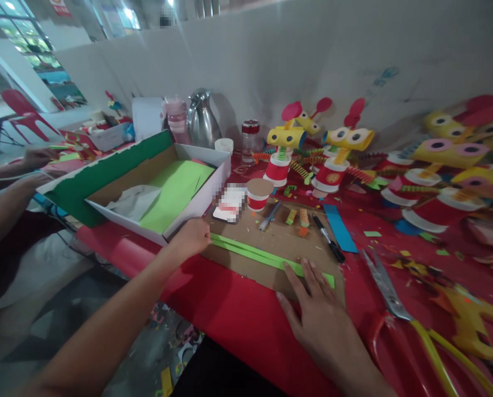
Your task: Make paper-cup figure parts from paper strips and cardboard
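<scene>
A long green paper strip [246, 251] lies across a brown cardboard sheet [229, 268], and part of it looks doubled into two layers. Its left end is pinched in my closed left hand [191, 238]. My right hand [318, 309] rests with fingers spread, the fingertips pressing on the strip near its right end. Beyond the strip on the cardboard are a paper cup [259, 196] with a red band, a pen [270, 216], a black marker [328, 238] and two small folded paper springs [298, 216]. A blue paper strip [340, 227] lies to the right.
An open box [196, 212] holding green paper stands at the left. Large scissors [389, 292] lie at the right. Several paper-cup figures [332, 172] line the back by the wall, near a steel jug [204, 121]. Another person's arms [6, 220] are at far left.
</scene>
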`<state>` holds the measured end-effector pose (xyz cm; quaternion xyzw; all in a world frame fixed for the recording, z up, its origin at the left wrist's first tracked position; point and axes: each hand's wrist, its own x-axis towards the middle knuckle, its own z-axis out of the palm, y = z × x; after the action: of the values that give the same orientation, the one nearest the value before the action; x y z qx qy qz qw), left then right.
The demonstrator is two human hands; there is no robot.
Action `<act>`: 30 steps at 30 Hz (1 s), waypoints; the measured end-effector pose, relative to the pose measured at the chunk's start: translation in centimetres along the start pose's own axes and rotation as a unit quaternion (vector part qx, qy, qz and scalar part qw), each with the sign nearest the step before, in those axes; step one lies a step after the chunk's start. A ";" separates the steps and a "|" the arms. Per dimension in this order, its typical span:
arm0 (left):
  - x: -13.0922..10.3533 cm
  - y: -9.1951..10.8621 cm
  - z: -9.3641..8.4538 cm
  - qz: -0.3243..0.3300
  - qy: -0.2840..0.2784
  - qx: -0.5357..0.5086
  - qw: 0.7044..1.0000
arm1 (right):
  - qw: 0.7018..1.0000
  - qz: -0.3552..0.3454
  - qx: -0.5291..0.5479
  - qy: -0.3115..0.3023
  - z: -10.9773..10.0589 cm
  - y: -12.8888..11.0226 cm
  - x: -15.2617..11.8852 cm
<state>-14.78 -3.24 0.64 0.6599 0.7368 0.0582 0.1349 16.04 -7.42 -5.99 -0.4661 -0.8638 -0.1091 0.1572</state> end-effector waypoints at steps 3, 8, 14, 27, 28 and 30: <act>-0.3 0.0 0.2 -0.015 0.013 -0.014 1.000 | 1.000 -0.001 0.004 0.003 0.1 0.0 0.1; -0.8 -0.3 0.9 -0.026 0.050 -0.048 0.997 | 1.000 0.004 0.008 -0.001 0.3 0.0 0.1; -2.3 -0.2 2.5 0.127 0.186 -0.021 0.974 | 1.000 0.005 0.013 0.001 0.2 0.0 -0.1; -7.6 1.3 5.1 0.231 0.192 0.127 0.945 | 1.000 0.004 0.009 -0.004 0.0 -0.1 0.1; -7.9 1.6 5.3 0.235 0.184 0.125 0.946 | 1.000 0.005 0.014 -0.005 0.1 -0.1 0.1; -8.3 1.9 5.7 0.218 0.172 0.118 0.953 | 1.000 0.009 0.026 -0.008 0.2 -0.1 0.0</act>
<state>-10.58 -11.74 -3.26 0.7957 0.5887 0.1116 -0.0892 15.91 -7.40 -6.18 -0.4708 -0.8632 -0.0814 0.1630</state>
